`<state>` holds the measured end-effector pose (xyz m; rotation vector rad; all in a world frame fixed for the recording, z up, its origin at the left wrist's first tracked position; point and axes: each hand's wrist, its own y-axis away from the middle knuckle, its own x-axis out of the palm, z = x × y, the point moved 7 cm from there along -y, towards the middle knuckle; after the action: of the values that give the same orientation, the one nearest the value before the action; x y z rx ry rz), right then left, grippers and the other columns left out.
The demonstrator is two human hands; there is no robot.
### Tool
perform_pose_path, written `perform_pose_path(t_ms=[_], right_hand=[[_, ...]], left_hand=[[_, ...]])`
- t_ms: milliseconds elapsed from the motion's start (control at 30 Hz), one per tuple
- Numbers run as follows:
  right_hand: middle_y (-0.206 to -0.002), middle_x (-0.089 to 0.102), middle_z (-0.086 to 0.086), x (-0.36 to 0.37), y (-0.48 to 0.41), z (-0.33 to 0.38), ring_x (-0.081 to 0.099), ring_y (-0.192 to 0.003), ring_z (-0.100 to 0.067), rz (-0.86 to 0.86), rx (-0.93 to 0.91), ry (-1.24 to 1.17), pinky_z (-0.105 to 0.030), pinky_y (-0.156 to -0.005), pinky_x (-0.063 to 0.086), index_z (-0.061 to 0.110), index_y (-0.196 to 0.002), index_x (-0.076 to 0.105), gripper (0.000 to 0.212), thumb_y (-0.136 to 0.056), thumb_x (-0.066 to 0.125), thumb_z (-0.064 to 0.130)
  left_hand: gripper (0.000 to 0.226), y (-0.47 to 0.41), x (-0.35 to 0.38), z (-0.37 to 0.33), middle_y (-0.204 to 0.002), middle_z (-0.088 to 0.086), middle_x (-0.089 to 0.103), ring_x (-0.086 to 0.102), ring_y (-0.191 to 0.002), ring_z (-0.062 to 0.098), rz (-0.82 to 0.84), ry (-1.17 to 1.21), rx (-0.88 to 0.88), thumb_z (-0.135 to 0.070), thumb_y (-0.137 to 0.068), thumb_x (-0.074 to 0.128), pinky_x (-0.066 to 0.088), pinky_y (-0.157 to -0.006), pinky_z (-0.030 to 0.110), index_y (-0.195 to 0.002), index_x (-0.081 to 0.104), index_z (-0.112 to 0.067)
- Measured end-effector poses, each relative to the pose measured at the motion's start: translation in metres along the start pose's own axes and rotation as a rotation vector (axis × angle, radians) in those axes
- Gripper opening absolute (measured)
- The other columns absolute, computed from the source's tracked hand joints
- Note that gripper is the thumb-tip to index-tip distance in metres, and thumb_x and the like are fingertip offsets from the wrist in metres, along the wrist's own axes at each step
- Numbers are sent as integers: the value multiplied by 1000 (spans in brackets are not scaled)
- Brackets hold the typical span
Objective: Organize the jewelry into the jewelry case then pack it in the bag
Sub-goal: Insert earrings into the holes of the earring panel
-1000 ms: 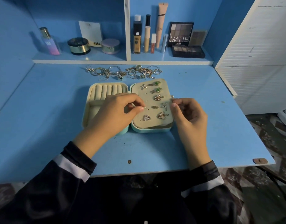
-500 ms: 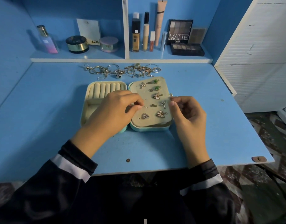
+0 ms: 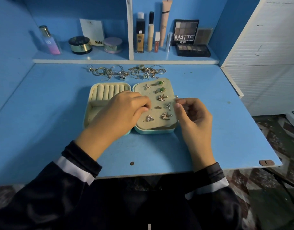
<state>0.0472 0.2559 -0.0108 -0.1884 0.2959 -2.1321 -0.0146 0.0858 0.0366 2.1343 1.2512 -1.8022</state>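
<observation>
An open mint jewelry case (image 3: 150,131) lies on the blue desk. Its left half shows cream ring rolls (image 3: 108,92). Its right half holds a beige earring panel (image 3: 143,121) with several earrings pinned on it, among them a triangle stud (image 3: 149,118) and two green ones (image 3: 161,86). My left hand (image 3: 119,113) lies over the case's middle and pinches a small earring whose post touches the panel. My right hand (image 3: 192,117) curls at the panel's right edge and pinches it. A heap of loose jewelry (image 3: 126,72) lies behind the case. No bag is in view.
A shelf behind the desk carries a perfume bottle (image 3: 49,40), round jars (image 3: 80,45), upright makeup tubes (image 3: 150,33) and a MATTE palette (image 3: 186,32). A white cabinet (image 3: 265,52) stands at the right. The desk's front edge (image 3: 143,175) is near my sleeves.
Both hands stay at the panel with only slight shifts. My left fingertips have kept working the small earring at the same hole.
</observation>
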Motion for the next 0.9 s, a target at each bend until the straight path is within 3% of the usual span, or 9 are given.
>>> perform_pose_path(t_ms=[167,333,467,600,733,800,900], right_hand=[[-86,67,-4,0,0,-1,58,-75,-8,0,-4,-5,-22,-72,47,2,-89,64,3,-90,64,4],[-85,67,-2,0,0,-1,58,-76,-7,-2,1,-20,-22,-73,47,4,-88,64,2,-91,64,4],[-84,68,0,0,0,1,59,-75,-4,-6,8,-23,-19,-71,48,3,-88,65,3,-90,63,2],[-91,69,-10,0,1,2,62,-80,-11,-3,24,-41,-22,-74,51,6,-87,64,5,-90,63,3],[-94,70,-10,0,2,2,63,-83,-14,6,58,-94,-24,-76,52,9,-87,64,7,-91,63,4],[-94,71,-8,-1,2,3,64,-84,-13,8,74,-131,-21,-76,52,6,-87,64,5,-91,63,3],[-100,71,-13,0,1,5,67,-92,-15,14,85,-211,-21,-79,51,-2,-90,61,2,-91,60,-1]], left_hand=[[7,-2,0,2,-90,-5,70,61,-84,14,-4,86,-34,-15,-90,69,50,-79,32,-95,73,-16],[8,1,2,7,-86,-13,67,60,-78,6,-22,211,-160,-18,-88,71,46,-72,17,-95,72,-20],[6,4,4,8,-87,-10,68,60,-79,7,-32,227,-190,-17,-87,71,45,-72,15,-93,73,-19],[7,7,6,9,-91,-8,68,60,-78,7,-58,227,-207,-16,-87,72,47,-72,17,-92,74,-20],[12,13,7,9,-93,-9,66,58,-82,3,-74,235,-220,-18,-92,66,43,-73,9,-99,75,-21],[14,16,5,6,-91,-10,64,54,-82,-5,-98,214,-212,-17,-94,63,37,-73,3,-102,75,-19],[19,22,4,2,-99,-6,66,54,-89,-3,-124,221,-222,-22,-94,62,34,-79,-1,-107,74,-17]])
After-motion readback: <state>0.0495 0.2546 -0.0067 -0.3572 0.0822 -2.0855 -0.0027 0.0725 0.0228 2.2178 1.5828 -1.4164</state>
